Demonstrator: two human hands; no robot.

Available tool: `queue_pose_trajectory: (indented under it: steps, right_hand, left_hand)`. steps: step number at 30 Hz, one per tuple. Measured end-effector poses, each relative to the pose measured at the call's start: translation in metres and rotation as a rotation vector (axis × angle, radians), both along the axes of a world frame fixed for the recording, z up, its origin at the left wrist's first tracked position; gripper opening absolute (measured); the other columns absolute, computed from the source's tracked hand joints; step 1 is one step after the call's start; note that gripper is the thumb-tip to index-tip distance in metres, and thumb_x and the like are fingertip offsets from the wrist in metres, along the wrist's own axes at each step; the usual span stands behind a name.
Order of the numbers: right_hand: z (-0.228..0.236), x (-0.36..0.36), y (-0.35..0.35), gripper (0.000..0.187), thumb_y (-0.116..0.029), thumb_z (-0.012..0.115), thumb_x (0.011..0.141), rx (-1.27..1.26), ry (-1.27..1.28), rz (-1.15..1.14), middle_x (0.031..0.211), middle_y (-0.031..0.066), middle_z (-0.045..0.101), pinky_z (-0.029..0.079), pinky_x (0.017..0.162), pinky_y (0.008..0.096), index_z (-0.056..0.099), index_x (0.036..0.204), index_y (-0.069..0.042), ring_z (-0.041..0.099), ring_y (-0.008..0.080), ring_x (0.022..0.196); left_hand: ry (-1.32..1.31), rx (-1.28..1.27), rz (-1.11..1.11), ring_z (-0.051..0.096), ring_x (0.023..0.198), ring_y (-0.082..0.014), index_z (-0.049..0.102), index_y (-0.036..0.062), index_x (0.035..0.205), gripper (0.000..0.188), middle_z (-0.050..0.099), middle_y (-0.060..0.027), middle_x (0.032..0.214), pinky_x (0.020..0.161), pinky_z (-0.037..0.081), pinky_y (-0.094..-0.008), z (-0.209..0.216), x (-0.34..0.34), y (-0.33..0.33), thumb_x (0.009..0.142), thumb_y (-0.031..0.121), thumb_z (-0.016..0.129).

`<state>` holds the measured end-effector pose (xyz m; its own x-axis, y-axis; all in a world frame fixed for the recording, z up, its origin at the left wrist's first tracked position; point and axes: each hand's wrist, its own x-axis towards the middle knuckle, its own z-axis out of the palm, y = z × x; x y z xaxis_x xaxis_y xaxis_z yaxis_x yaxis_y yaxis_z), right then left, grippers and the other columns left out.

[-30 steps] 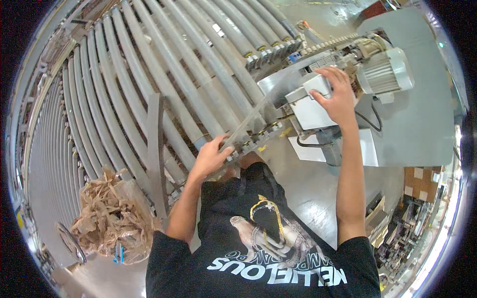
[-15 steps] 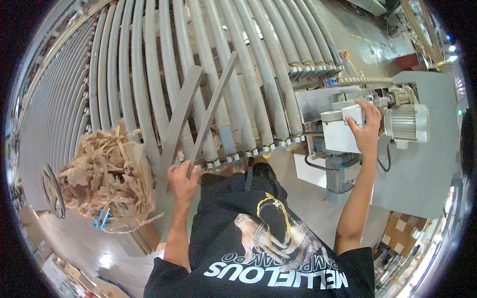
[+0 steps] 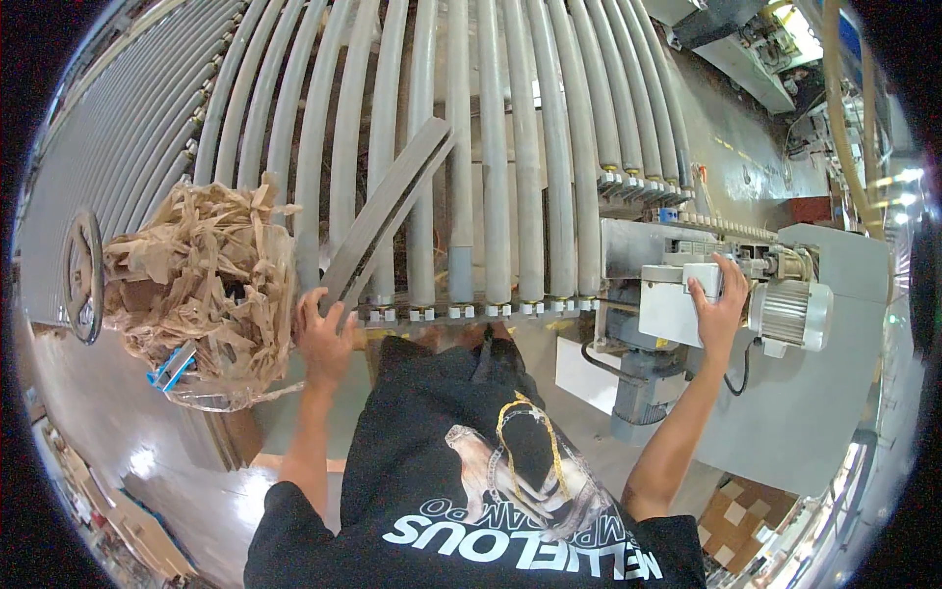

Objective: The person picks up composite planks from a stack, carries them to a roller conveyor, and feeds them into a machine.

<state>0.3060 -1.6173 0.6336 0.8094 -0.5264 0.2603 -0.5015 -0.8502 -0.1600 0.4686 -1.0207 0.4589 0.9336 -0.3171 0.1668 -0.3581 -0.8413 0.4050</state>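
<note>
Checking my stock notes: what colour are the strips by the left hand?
Greyish-brown; the strips show best in the head view.

Shiny grey floor, apparently concrete

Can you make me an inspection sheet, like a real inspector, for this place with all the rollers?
Surface: a bed of grey rollers, side by side.
Things at hand: two long grey strips, close together, slanting across the rollers.
Clutter: crumpled brown paper in clear plastic, left of the strips.
Left hand: at the strips' lower ends; how firmly it grips, I can't tell.
Right hand: on the machine's small white box.
Cables: a dark cable curls below the ribbed motor.
Surroundings: a handwheel at far left; a patchy brown box at lower right.
</note>
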Motion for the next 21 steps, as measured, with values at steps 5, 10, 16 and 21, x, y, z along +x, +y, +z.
queue_pose_trajectory:
  steps: [5,10,16,21]
  right_hand:
    - [0.0,-0.001,0.001,0.06,-0.029,0.086,0.087,-0.001,0.001,0.0,0.147,0.0145,0.058,0.036,0.121,0.0504,0.064,0.14,-0.014,0.046,0.0369,0.143]
    - [-0.001,-0.001,0.0,0.059,-0.03,0.086,0.087,-0.011,0.003,-0.03,0.147,0.0145,0.058,0.037,0.121,0.0505,0.065,0.14,-0.014,0.046,0.0368,0.143]
    - [-0.005,-0.003,-0.005,0.059,-0.028,0.086,0.086,-0.007,-0.009,-0.018,0.147,0.0142,0.059,0.037,0.121,0.0505,0.066,0.14,-0.015,0.048,0.0368,0.142]
    - [-0.005,-0.003,-0.005,0.058,-0.026,0.086,0.086,-0.013,-0.027,0.027,0.146,0.0131,0.061,0.037,0.121,0.0498,0.066,0.14,-0.015,0.048,0.0357,0.143]
  left_hand:
    - [0.058,-0.046,-0.017,0.049,0.136,-0.04,0.073,0.0017,0.102,0.023,0.054,-0.0153,0.143,0.113,0.042,-0.0522,-0.011,0.003,0.004,0.091,0.021,0.078]
    - [0.02,-0.06,-0.029,0.047,0.138,-0.0427,0.066,0.0027,0.123,0.037,0.051,-0.0184,0.146,0.114,0.041,-0.0535,-0.013,0.002,0.004,0.093,0.022,0.077]
    - [0.087,0.058,0.132,0.048,0.139,-0.0451,0.037,0.0053,0.16,0.08,0.048,-0.0222,0.155,0.115,0.042,-0.055,-0.008,0.005,-0.006,0.095,0.028,0.076]
    - [0.246,0.194,0.189,0.052,0.137,-0.0445,0.037,0.0049,0.16,0.079,0.051,-0.0228,0.153,0.113,0.043,-0.055,-0.011,0.009,-0.007,0.096,0.032,0.075]
